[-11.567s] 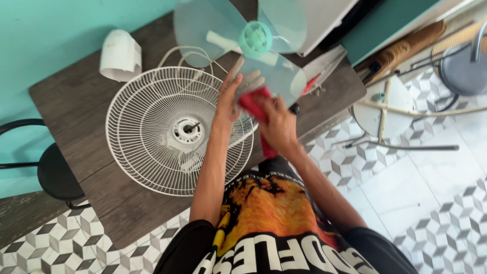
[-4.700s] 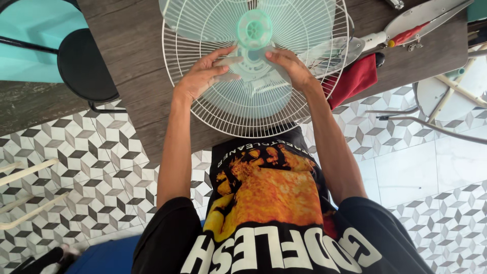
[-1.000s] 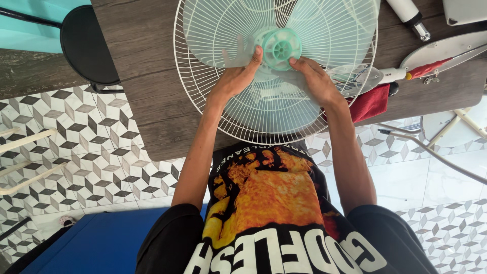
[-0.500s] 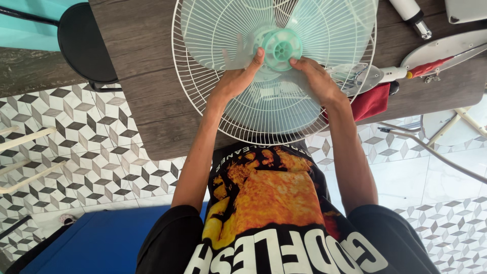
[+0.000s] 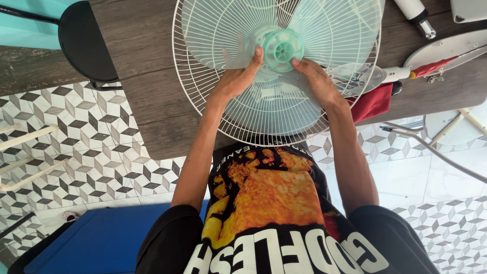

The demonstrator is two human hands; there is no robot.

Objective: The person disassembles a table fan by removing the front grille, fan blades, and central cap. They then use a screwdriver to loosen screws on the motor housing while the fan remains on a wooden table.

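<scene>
Nearest the camera is a blue box-like shape (image 5: pixel 106 236) on the patterned tile floor (image 5: pixel 76 147). Beyond it, over the dark wooden tabletop (image 5: pixel 147 86), both hands rest on the translucent fan blade (image 5: pixel 324 30), which lies in a white wire fan guard (image 5: pixel 203 101). The left hand (image 5: pixel 236 76) and right hand (image 5: pixel 314 78) are open, fingertips pressing either side of the teal hub cap (image 5: pixel 282 49). A red cloth (image 5: pixel 373 101) lies to the right, with a black stool (image 5: pixel 83 40) at far left.

Dark wooden table (image 5: pixel 147 101) — patterned tile floor (image 5: pixel 76 147) (black stool (image 5: pixel 83 43) beside).
</scene>
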